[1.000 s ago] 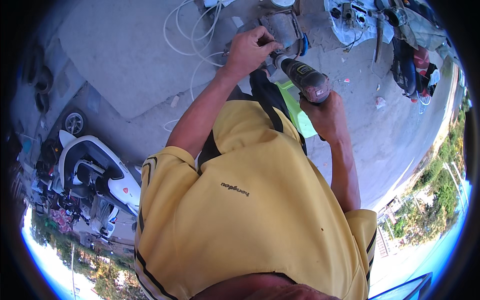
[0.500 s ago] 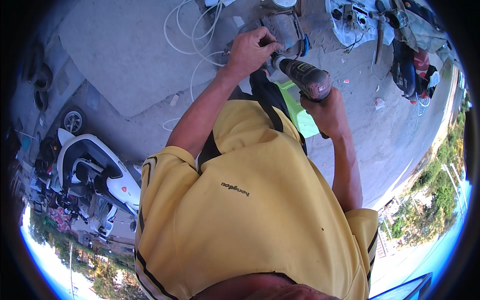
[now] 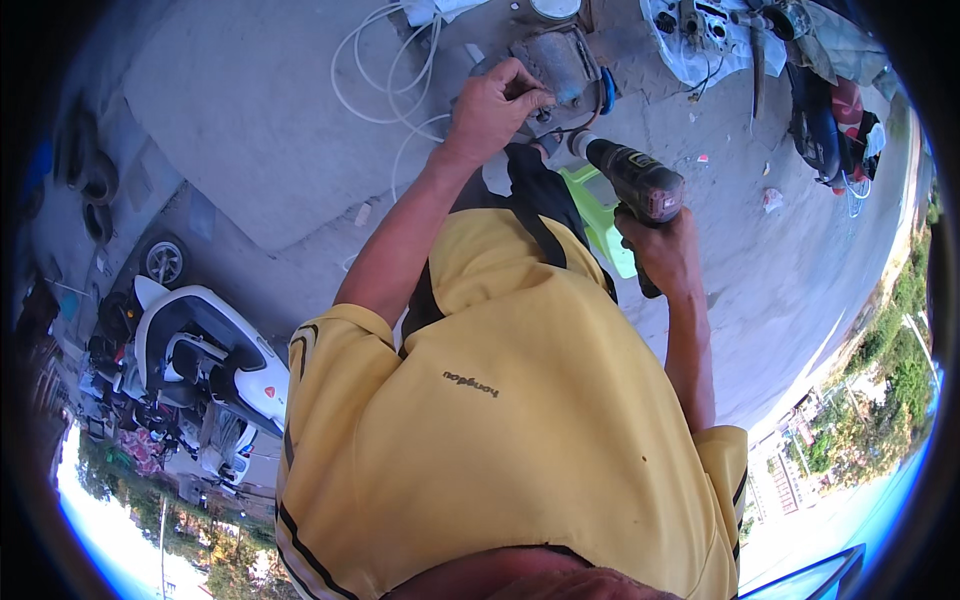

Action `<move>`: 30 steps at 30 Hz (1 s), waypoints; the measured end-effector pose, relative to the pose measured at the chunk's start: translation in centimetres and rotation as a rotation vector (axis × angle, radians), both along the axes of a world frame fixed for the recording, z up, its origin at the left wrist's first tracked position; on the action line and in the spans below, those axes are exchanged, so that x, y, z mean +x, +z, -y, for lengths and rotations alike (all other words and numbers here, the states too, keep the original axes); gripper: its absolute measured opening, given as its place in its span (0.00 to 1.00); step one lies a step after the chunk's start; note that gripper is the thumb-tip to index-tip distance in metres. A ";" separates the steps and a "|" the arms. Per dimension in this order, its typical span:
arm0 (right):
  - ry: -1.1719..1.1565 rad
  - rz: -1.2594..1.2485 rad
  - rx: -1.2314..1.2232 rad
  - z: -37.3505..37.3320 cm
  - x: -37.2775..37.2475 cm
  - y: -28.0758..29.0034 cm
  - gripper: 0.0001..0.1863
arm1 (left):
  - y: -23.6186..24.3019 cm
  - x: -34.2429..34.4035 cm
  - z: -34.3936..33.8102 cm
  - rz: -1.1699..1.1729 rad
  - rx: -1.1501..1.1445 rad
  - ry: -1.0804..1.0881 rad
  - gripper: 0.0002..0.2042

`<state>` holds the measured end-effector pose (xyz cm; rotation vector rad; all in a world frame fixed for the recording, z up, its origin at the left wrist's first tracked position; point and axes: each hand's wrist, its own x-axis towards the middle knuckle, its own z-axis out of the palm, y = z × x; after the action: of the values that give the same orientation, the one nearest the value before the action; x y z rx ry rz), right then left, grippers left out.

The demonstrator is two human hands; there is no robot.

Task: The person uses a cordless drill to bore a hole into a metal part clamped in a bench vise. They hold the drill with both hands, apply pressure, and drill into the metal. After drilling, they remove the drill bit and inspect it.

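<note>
Drill [image 3: 640, 184] farther from metal block [image 3: 558, 62]

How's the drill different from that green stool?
Colour: the drill has a dark body with a reddish-brown back end, while the stool is bright light green.
Place: the drill is held up in the right hand; the stool is down lower, beside the dark trousers.
View: most of the drill's body shows, but much of the stool is hidden.
Both are on the person's right side.
</note>
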<state>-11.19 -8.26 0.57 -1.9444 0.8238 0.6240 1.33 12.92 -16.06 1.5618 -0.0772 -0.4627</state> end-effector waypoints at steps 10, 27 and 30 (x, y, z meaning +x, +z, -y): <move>0.104 0.101 -0.017 -0.1 -0.6 -1.5 0.12 | -0.3 0.3 -0.8 -0.073 -0.084 -0.051 0.06; 0.431 0.030 -0.175 -1.9 4.2 -0.2 0.14 | -0.9 -0.5 -0.4 0.009 -0.086 -0.025 0.03; 0.410 0.028 -0.158 -1.9 4.4 0.0 0.14 | -0.5 -0.5 -0.4 0.027 -0.056 -0.025 0.03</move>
<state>-6.80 -6.39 0.54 -2.2853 0.4682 0.7875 0.81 13.30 -16.58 1.5141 -0.1297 -0.4554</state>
